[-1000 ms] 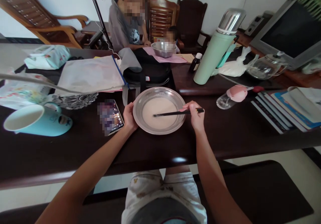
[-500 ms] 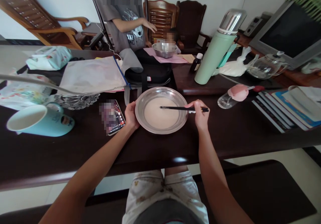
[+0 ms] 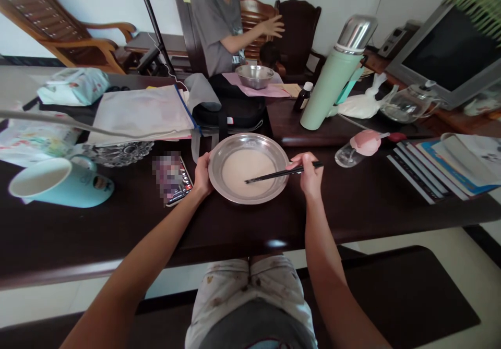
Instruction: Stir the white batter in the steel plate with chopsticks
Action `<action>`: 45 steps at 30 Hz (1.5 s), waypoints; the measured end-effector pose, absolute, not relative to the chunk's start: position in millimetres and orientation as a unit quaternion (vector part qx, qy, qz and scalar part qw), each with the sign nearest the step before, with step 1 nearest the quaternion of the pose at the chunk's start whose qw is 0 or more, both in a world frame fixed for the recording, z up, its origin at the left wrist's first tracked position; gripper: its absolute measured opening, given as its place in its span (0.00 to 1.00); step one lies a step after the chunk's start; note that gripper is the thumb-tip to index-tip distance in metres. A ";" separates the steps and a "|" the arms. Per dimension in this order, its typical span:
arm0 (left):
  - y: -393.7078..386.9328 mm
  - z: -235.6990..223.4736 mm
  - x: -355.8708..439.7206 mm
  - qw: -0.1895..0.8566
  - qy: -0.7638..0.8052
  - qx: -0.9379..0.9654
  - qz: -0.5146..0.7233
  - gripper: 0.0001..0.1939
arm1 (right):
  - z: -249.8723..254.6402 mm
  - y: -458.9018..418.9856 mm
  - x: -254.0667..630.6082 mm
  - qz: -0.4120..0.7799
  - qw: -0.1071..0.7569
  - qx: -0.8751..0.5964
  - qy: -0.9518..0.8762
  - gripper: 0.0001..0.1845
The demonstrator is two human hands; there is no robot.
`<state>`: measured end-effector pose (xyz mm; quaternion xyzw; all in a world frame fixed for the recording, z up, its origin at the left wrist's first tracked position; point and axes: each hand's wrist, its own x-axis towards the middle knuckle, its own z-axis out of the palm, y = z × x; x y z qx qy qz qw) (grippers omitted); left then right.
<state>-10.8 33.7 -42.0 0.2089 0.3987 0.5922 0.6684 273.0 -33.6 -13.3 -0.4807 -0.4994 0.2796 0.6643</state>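
Observation:
A round metal bowl (image 3: pixel 214 164) with a wide rim stands on the dark table, holding a pale, milky liquid (image 3: pixel 238 166). My left hand (image 3: pixel 202 174) grips the bowl's left rim; its fingers are partly hidden behind the side. Black chopsticks (image 3: pixel 277 173) are pinched in my right hand (image 3: pixel 311 174), just off the bowl's right rim. They slant down to the left, their tips in the liquid near the middle. To the left of my left hand lies a phone (image 3: pixel 178 179) with its screen lit.
A blue mug (image 3: pixel 64 184) and a glass dish (image 3: pixel 117 153) are at left. A green thermos (image 3: pixel 331 77), a pink-capped bottle (image 3: pixel 358 148) and stacked books (image 3: pixel 442 169) stand at right. Behind are a black bag (image 3: pixel 230 104), another metal bowl (image 3: pixel 255 76) and a person (image 3: pixel 219 31).
The chopstick tips have shifted slightly left and toward me in the liquid. Across the table, the person has moved right, with a hand now raised. My left hand keeps its hold on the bowl.

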 end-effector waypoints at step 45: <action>48.9 -37.4 -2.6 0.675 0.419 0.156 0.587 0.14 | -6.8 -40.9 274.2 0.285 0.666 -0.480 -0.496 0.32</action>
